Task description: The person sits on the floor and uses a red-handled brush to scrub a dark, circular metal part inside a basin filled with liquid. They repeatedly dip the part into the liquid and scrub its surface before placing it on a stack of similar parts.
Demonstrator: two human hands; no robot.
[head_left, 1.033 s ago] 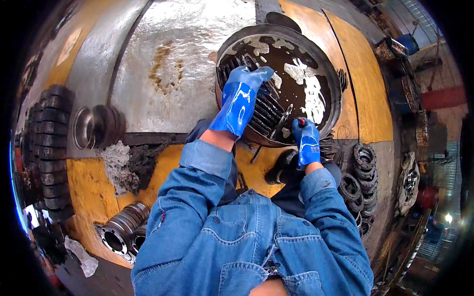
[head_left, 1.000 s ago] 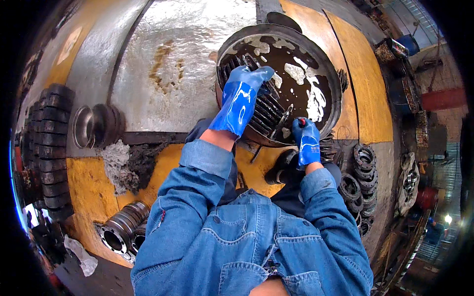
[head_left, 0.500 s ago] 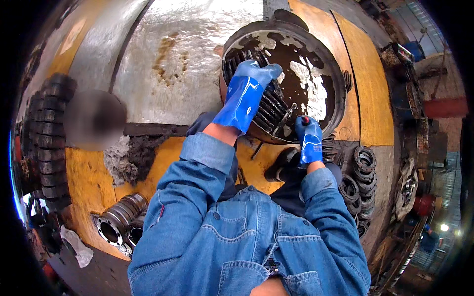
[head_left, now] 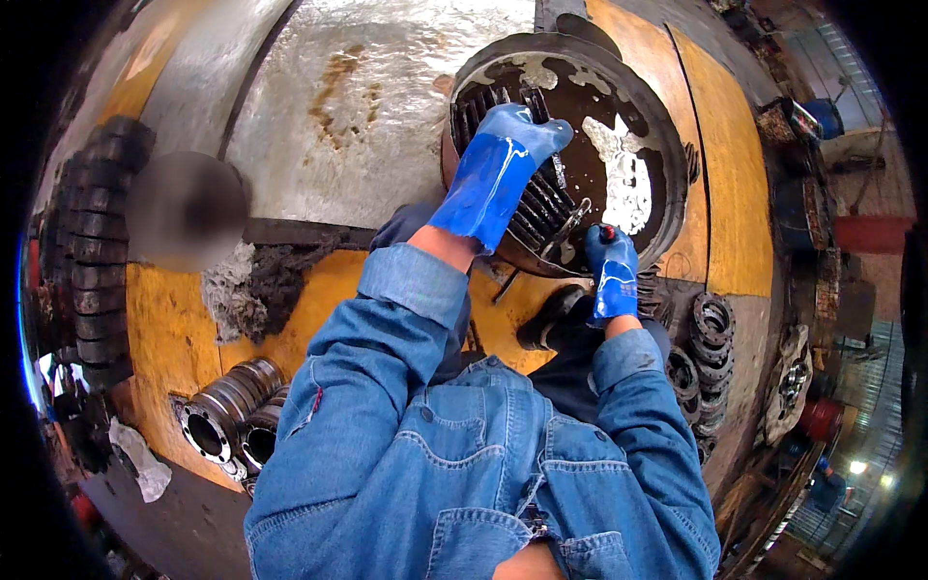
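Note:
A wide round metal basin [head_left: 667, 208] in front of me holds dark brown liquid with patches of pale foam. A black, oily ridged metal part [head_left: 544, 208] leans in its left side, partly out of the liquid. My left hand [head_left: 517, 133], in a blue rubber glove, is closed over the upper part of it; the fingertips are hidden. At the basin's near right rim, my right hand [head_left: 612, 259], gloved the same, is closed round a dark tool handle with a red end [head_left: 607, 233]. The tool's working end cannot be made out.
Stacked metal rings [head_left: 713, 333] stand right of my legs. Flanged metal cylinders [head_left: 217, 420] lie at the lower left, near a grey rag heap [head_left: 232, 300]. A column of dark blocky parts [head_left: 101, 251] runs along the far left. A stained metal sheet [head_left: 319, 164] covers the floor ahead.
The basin and both hands sit slightly further right in view. My left hand has shifted a little along the ridged part, and the foam patches have changed shape. Both hands stay closed.

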